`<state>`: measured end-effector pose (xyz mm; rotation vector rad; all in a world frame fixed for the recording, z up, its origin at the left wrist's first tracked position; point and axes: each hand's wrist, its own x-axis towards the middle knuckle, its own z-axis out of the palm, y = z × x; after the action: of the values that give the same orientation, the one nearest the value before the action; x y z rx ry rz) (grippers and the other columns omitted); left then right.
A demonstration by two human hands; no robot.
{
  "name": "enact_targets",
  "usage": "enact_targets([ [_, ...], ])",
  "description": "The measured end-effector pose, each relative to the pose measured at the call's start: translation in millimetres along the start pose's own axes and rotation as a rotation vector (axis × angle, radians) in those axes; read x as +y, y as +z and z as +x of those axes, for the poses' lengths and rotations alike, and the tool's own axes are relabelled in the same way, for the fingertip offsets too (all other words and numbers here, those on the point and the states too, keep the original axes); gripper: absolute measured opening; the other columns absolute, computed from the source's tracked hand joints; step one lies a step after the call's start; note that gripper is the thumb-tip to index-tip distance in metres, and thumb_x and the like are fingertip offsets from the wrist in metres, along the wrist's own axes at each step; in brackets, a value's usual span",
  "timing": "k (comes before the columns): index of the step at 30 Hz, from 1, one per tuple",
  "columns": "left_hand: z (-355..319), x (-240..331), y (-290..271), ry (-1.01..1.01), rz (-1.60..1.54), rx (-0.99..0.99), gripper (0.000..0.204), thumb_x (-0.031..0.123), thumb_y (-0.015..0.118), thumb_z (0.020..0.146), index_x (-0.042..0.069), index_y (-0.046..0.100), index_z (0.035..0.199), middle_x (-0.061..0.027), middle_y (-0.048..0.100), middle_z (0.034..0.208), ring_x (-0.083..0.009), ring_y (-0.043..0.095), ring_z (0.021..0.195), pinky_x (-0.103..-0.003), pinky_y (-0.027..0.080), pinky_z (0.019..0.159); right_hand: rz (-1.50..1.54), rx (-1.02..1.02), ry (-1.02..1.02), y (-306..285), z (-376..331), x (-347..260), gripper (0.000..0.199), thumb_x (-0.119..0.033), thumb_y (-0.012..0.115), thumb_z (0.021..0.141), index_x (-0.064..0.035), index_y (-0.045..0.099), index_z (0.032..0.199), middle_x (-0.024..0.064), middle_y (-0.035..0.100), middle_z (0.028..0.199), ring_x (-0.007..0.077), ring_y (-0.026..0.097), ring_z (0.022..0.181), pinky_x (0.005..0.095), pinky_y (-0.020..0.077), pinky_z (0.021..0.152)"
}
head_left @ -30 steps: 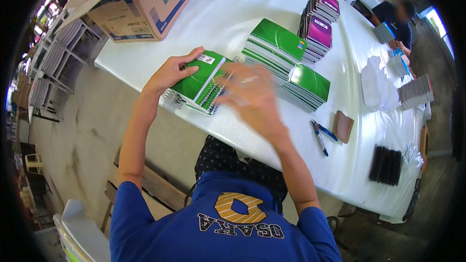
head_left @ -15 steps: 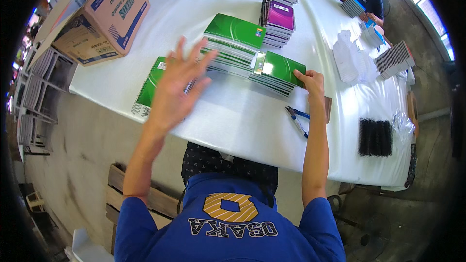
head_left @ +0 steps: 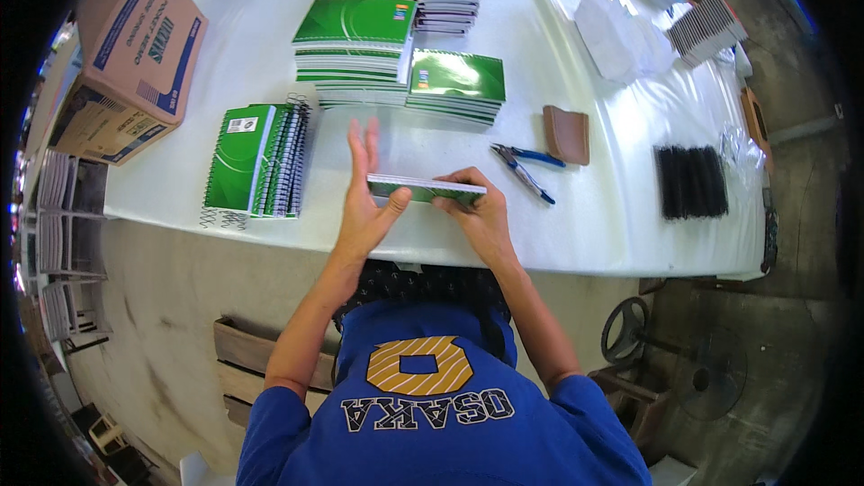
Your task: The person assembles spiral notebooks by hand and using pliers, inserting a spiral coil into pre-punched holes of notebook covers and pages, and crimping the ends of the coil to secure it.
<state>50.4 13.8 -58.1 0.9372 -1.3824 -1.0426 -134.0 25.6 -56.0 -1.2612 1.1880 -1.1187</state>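
Head view: both hands were on one green notebook (head_left: pixel 426 188), held edge-on just above the near part of the white counter (head_left: pixel 612 216). The left hand (head_left: pixel 364 202) was flat and open against its left end; the right hand (head_left: pixel 477 207) was curled around the right end. Looked to me like squaring up the pages, so the next move probably needed a steady grip and a clear landing spot. There was bare room ahead, with the spiral-bound stack (head_left: pixel 256 162) to the left and the blue pliers (head_left: pixel 525 168) to the right, counter edge close below.

I'm seeing a cardboard box (head_left: pixel 126 54) sitting upper left, blue pliers (head_left: pixel 525 168) and black combs (head_left: pixel 691 182) lying right.
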Motion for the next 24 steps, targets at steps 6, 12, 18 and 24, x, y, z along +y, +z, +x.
enact_targets([
  [6,26,71,38,0.421,1.077,-0.299,0.092,0.054,0.065,0.079,0.010,0.029,0.153,-0.0143,0.026,0.159,-0.0430,0.023,0.145,-0.063,0.026,0.110,0.134,-0.044,-0.054,-10,-2,10,0.026,0.003,0.073,0.079,-0.0018,0.063,0.103,0.0092,0.070,0.092,0.0148,0.065,0.086,0.0308,0.0521,0.079],
  [12,23,38,39,0.439,1.238,-0.477,0.065,0.043,0.065,0.084,0.016,0.050,0.141,-0.0040,0.057,0.138,-0.0338,0.054,0.124,-0.050,0.041,0.103,-0.791,0.105,-0.577,-80,-2,-23,0.038,0.009,0.067,0.072,-0.0074,0.067,0.105,0.0088,0.067,0.115,0.0273,0.060,0.112,0.0422,0.0395,0.102],
  [18,24,42,51,0.483,1.173,-0.431,0.062,0.042,0.070,0.082,0.018,0.054,0.137,-0.0025,0.064,0.129,-0.0354,0.063,0.111,-0.040,0.054,0.086,-1.740,1.108,0.052,-320,29,-21,0.033,-0.030,0.074,0.080,-0.0058,0.064,0.100,0.0114,0.064,0.100,0.0311,0.059,0.098,0.0472,0.0453,0.081],
  [24,21,40,48,0.471,1.201,-0.435,0.067,0.038,0.070,0.081,0.019,0.049,0.141,-0.0018,0.063,0.131,-0.0338,0.065,0.110,-0.037,0.057,0.077,-1.873,0.870,0.067,-377,28,26,0.013,-0.017,0.064,0.085,-0.0057,0.062,0.092,0.0113,0.063,0.100,0.0285,0.060,0.098,0.0415,0.0508,0.078],
])
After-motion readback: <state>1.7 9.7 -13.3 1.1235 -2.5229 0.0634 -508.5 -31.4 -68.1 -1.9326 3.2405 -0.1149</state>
